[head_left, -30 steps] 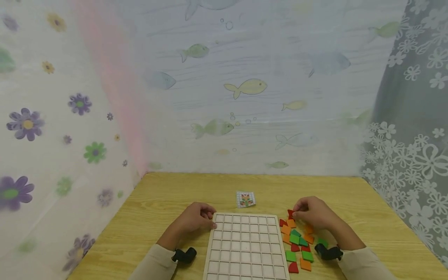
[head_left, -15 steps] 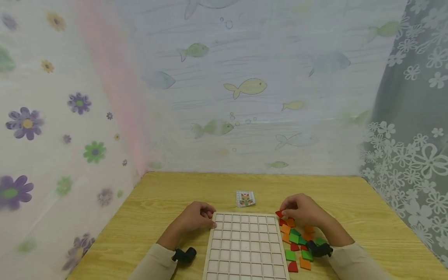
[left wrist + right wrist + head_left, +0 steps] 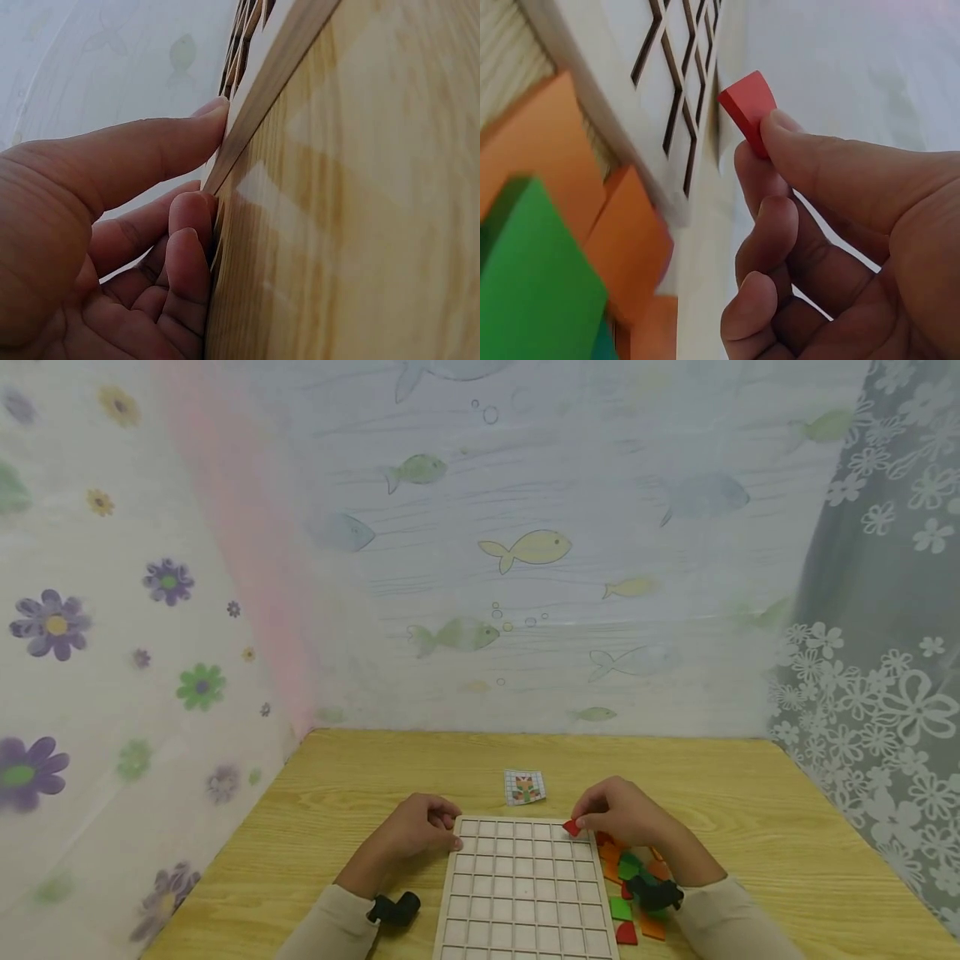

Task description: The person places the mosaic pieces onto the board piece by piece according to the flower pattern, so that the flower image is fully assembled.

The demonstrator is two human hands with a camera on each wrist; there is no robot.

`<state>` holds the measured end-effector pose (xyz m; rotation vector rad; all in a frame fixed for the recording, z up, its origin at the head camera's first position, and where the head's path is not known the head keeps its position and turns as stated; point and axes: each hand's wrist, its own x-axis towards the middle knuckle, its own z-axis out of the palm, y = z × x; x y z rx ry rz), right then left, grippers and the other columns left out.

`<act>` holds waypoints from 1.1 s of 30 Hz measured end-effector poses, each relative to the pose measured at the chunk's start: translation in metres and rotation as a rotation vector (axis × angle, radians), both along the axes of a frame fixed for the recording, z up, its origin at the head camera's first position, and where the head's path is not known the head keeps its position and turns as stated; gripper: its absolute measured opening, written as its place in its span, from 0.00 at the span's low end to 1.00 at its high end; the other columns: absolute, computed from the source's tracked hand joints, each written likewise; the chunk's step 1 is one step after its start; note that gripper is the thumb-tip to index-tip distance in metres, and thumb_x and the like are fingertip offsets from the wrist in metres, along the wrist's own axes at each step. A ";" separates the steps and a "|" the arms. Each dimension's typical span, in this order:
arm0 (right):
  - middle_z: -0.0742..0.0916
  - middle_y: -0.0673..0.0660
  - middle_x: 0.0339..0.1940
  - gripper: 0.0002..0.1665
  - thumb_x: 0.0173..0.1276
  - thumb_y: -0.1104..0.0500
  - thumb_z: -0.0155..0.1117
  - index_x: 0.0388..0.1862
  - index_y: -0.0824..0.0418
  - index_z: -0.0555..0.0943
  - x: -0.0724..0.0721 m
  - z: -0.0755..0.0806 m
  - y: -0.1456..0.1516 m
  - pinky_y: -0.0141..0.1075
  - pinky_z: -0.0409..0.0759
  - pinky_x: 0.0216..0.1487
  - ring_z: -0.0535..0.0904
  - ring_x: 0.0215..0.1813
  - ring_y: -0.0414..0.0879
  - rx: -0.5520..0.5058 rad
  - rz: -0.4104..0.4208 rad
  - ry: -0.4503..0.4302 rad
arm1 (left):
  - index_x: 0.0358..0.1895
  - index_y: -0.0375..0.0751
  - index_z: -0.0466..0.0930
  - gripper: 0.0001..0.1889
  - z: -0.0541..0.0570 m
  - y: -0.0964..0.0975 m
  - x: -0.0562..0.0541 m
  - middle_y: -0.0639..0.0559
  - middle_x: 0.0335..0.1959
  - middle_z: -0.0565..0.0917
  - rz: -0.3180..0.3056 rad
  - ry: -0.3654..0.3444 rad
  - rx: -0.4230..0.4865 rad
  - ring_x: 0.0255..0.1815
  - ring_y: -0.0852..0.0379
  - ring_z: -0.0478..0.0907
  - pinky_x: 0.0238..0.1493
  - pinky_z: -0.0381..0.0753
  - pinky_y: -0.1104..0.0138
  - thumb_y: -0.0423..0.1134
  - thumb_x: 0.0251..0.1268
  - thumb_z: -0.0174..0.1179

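A pale wooden grid board [image 3: 516, 887] lies on the table with its square cells facing up. At its far left corner my left hand [image 3: 417, 828] holds the edge. The left wrist view shows the thumb [image 3: 161, 150] against the board's side and the fingers curled by the corner. My right hand [image 3: 624, 814] pinches a red tile [image 3: 572, 827] between thumb and forefinger, over the board's far right corner. In the right wrist view that red tile [image 3: 748, 105] has a curved side and is held up clear of the board.
Beside the board's right edge lies a loose pile of orange, green and red tiles, among them a green tile [image 3: 620, 907] and a red quarter-round tile [image 3: 626, 932]. The right forearm hides part of it. A small pattern card [image 3: 524, 787] lies beyond the board.
My right hand has carried the red tile left from the pile to above the board's far right corner, turning it on the way. The left hand stays at its corner.
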<state>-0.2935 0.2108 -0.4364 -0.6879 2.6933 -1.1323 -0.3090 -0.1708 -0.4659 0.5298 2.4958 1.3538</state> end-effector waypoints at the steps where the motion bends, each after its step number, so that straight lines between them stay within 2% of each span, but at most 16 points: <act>1: 0.89 0.48 0.35 0.04 0.72 0.60 0.70 0.38 0.54 0.90 0.000 0.000 -0.002 0.35 0.79 0.37 0.79 0.35 0.45 -0.001 0.003 -0.001 | 0.56 0.36 0.84 0.24 0.001 0.000 0.000 0.47 0.42 0.82 -0.001 -0.001 0.000 0.40 0.53 0.76 0.41 0.79 0.64 0.38 0.57 0.78; 9: 0.90 0.48 0.35 0.04 0.73 0.59 0.70 0.38 0.54 0.90 0.003 0.001 -0.019 0.37 0.80 0.38 0.81 0.36 0.45 -0.021 0.050 -0.026 | 0.56 0.35 0.83 0.24 0.001 0.000 0.001 0.47 0.42 0.82 -0.002 0.003 -0.004 0.40 0.54 0.76 0.42 0.79 0.64 0.37 0.57 0.78; 16: 0.90 0.48 0.34 0.03 0.72 0.58 0.71 0.38 0.53 0.90 0.005 -0.002 -0.029 0.36 0.79 0.39 0.81 0.35 0.43 -0.032 0.056 -0.051 | 0.56 0.36 0.84 0.24 0.001 0.000 0.001 0.48 0.42 0.82 -0.005 0.009 -0.006 0.40 0.53 0.77 0.42 0.79 0.64 0.38 0.57 0.79; 33: 0.91 0.47 0.37 0.07 0.73 0.61 0.69 0.38 0.52 0.91 0.012 -0.004 -0.045 0.37 0.79 0.38 0.81 0.38 0.42 0.002 0.099 -0.017 | 0.56 0.37 0.84 0.24 0.001 0.001 0.001 0.48 0.42 0.82 0.005 0.023 -0.035 0.40 0.54 0.76 0.42 0.78 0.63 0.39 0.56 0.79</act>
